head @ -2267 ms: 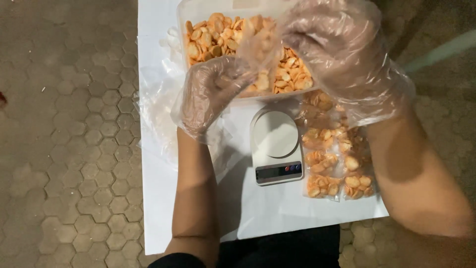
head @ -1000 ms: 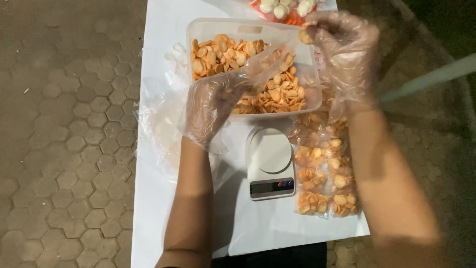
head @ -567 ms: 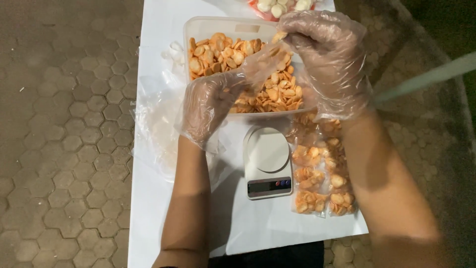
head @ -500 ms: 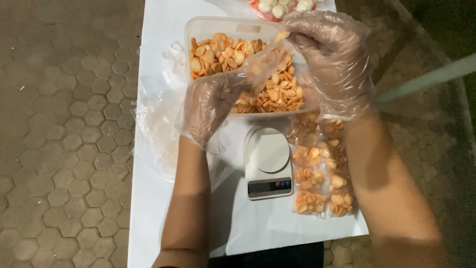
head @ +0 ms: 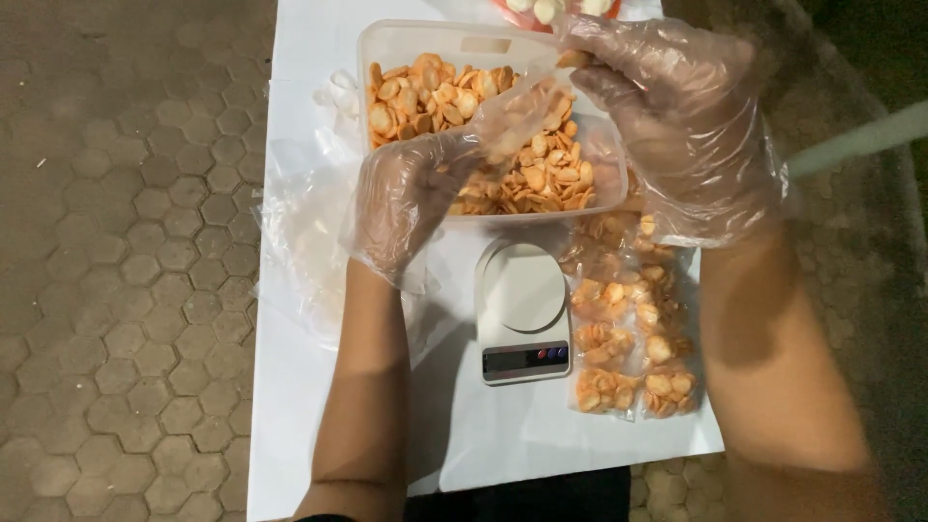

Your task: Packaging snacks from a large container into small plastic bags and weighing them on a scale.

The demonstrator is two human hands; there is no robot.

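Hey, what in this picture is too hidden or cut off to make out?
Head view only:
- Scale display: too small to tell.
- Red-and-white items at the top: cut off by the edge.
- Small bag held by the left hand: its fill is unclear through crinkled plastic.
- Right hand covers the tub's far corner.

Landmark: white kitchen scale.

- Scale's screen: dark narrow strip on its near edge, small red and blue buttons beside it.
- Filled clear packets of orange crackers: just right of the scale, stacked in rows.
- Clear rectangular tub, pale label on its far wall: behind the scale.
- Small clear bag: held over the tub.
- Empty clear bags: left of the scale.
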